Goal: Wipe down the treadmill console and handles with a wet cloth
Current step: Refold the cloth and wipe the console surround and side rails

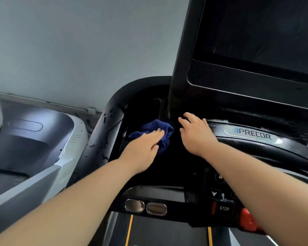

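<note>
Both forearms reach in: left hand (144,144) flat, pressing blue cloth (158,134); right hand (196,134) open on console (252,139).

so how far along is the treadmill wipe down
Looks done: droplets on the left curved rail suggest it is already wiped. In hand: left hand presses the blue cloth into the console's left tray; right hand rests beside it. Left, as far as visible: the screen, sensor grips, STOP panel.

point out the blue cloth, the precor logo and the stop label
blue cloth (164,128), head view, on the bunched top fold
Precor logo (253,134), head view, on the middle of the lettering
STOP label (224,208), head view, on the white word
</note>
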`<action>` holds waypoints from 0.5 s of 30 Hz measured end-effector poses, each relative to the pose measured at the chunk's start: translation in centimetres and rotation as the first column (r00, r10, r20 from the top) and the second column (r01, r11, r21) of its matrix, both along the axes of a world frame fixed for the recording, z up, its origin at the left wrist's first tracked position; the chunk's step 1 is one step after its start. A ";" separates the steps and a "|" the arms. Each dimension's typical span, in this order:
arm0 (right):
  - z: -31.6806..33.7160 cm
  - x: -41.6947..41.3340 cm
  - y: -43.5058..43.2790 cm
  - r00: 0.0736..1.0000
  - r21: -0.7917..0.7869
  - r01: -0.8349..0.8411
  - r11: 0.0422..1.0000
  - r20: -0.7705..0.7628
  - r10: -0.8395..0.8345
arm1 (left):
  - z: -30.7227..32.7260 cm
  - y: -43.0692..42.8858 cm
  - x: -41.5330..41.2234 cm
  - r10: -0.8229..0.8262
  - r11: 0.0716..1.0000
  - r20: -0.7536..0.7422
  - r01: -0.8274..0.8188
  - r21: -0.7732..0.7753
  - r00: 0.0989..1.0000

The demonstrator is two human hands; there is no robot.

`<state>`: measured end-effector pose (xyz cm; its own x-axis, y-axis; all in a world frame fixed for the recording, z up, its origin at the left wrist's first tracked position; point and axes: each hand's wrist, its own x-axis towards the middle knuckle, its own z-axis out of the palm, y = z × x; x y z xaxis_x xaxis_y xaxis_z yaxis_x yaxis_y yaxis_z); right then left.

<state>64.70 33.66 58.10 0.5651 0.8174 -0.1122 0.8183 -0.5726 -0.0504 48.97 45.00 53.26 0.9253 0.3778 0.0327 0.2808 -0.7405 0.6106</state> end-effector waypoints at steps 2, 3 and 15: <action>0.6 0.2 -0.7 0.997 -0.066 0.029 0.997 -0.068 -0.034 | -0.2 -0.1 -1.9 -0.123 0.976 0.027 0.116 0.185 0.992; 0.9 0.2 -1.1 0.995 -0.091 0.033 0.995 -0.088 -0.041 | -0.6 -0.2 -3.0 -0.205 0.935 0.043 0.183 0.305 0.978; 2.4 -1.1 -3.6 0.983 -0.181 0.036 0.983 -0.170 -0.068 | 0.8 -2.7 -1.1 -0.140 0.832 -0.133 0.189 0.522 0.981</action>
<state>63.55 30.03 60.54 0.5652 0.7459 -0.3525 0.7746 -0.6268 -0.0844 47.84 42.35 54.05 0.9807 0.1669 0.1021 0.1579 -0.9833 0.0905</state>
